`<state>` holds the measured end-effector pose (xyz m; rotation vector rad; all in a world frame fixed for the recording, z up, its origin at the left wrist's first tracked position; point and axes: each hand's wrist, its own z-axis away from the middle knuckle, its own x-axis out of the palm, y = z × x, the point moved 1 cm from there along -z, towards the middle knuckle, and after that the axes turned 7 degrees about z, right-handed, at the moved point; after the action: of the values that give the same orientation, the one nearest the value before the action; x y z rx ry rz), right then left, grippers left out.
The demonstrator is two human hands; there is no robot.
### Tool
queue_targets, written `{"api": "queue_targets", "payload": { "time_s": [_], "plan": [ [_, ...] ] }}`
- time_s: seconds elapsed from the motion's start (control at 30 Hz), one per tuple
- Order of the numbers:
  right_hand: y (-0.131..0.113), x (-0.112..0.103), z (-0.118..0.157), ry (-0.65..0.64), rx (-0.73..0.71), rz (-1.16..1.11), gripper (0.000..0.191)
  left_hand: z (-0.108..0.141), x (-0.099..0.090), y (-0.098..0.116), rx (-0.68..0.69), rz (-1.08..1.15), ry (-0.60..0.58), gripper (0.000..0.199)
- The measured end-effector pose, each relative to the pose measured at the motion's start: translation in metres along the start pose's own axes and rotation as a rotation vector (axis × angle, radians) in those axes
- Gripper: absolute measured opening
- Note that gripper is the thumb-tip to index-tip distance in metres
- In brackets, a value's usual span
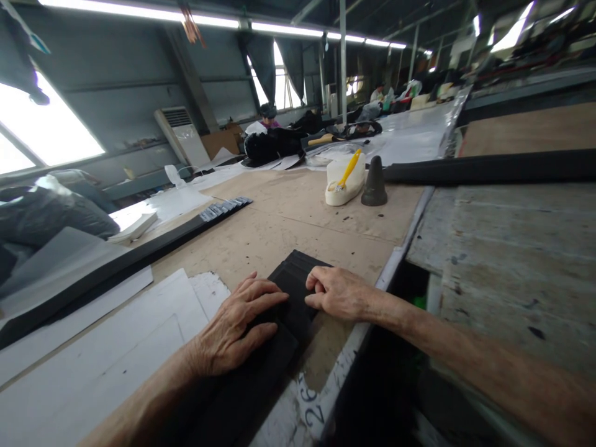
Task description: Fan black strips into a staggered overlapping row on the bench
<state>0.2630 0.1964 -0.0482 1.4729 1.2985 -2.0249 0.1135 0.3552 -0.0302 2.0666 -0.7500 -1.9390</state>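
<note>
A flat, folded-looking piece of black material [294, 268] lies near the table's front edge, with layered strips across its far end. My left hand [242, 323] rests on it, fingers stretched out and thumb apart, pressing nothing else. At its right side my right hand [338, 293] is closed, the fingers curled and the thumb and forefinger pinched at the black material. Exactly what sits between those fingertips is partly hidden. More black material [233, 397] runs toward me under my left forearm.
A white cut-down container [342, 186] holds a yellow-handled brush [350, 169]; a dark cone-shaped object [374, 183] stands beside it. On the left lie a long black strip [121, 264] with several clips [226, 209] and white sheets [112, 347]. Beyond the table edge is a grey board [526, 261].
</note>
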Motion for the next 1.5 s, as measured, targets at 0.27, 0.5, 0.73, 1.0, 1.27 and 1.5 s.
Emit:
{"api": "queue_targets", "payload": {
  "time_s": [0.27,0.5,0.73,1.0,1.27,1.5],
  "plan": [
    [-0.004,0.001,0.005,0.016,0.034,0.043,0.034,-0.001,0.000,0.004,-0.006,-0.033,0.152,0.020],
    [-0.004,0.001,0.004,0.013,0.033,0.030,0.034,0.016,-0.005,0.006,-0.022,0.025,0.451,0.011],
    [0.000,0.002,0.004,0.021,0.034,0.008,0.037,0.011,0.010,-0.001,-0.240,0.081,0.457,0.035],
    [0.002,0.005,0.007,0.065,0.029,-0.043,0.039,0.029,0.035,0.024,-0.744,-0.120,0.070,0.122],
    [0.011,0.008,-0.001,0.093,0.091,-0.168,0.036,0.026,0.032,0.029,-0.803,-0.174,0.079,0.111],
    [0.018,0.007,-0.009,0.212,0.190,-0.191,0.014,0.026,0.035,0.027,-0.761,-0.169,0.128,0.105]
  ]
}}
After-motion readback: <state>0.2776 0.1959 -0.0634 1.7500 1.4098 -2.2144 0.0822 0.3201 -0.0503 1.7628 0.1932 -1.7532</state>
